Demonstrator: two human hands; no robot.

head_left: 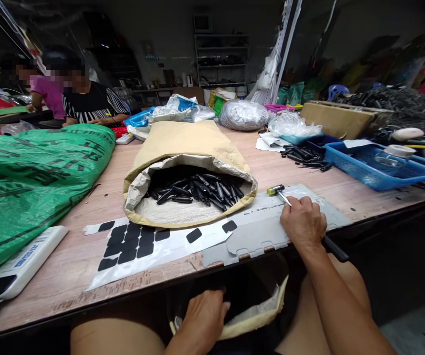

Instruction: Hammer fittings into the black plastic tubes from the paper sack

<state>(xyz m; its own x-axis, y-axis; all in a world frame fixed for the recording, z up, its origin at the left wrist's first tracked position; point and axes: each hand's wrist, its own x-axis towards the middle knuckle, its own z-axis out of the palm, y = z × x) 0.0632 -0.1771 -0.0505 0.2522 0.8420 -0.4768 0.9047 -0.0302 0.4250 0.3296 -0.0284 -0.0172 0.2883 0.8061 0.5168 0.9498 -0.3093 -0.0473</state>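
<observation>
My right hand [304,224] is closed around a small hammer [285,198] at the table's front edge. The hammer's yellow and black head lies over a grey board [260,231], and its black handle sticks out below my wrist. Lower down, my left hand [207,313] reaches over the mouth of a second paper sack [257,318] between my knees; its fingers point down out of sight. On the table a tan paper sack [197,138] lies with its mouth toward me, and several black pen-shaped pieces [205,190] are inside. Black square stickers [131,241] on a white sheet lie before it.
A green woven sack [38,182] and a white scale-like device [31,261] are at left. Blue trays [378,167], loose black parts [304,155] and a cardboard box [345,118] stand at right. Plastic bags [244,114] line the back. Two people [90,103] sit at far left.
</observation>
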